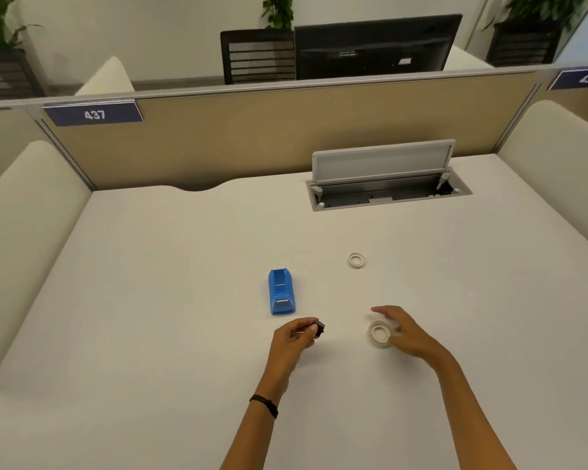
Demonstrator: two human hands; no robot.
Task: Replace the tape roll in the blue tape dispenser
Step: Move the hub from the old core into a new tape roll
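Pinching the dark spindle [319, 326] in my left hand [294, 337]; right hand [403, 332] spread, closing on the fresh tape roll [380, 334], lower centre; next I'd thread them, then seat both in the empty blue dispenser [281, 296].

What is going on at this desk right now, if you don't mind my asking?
A person is swapping the tape in a blue tape dispenser, which sits open and empty on the white desk. The left hand holds a small dark spindle in its fingers, while the right hand is closing around a full tape roll lying flat on the desk. A thin, nearly spent ring lies farther back.
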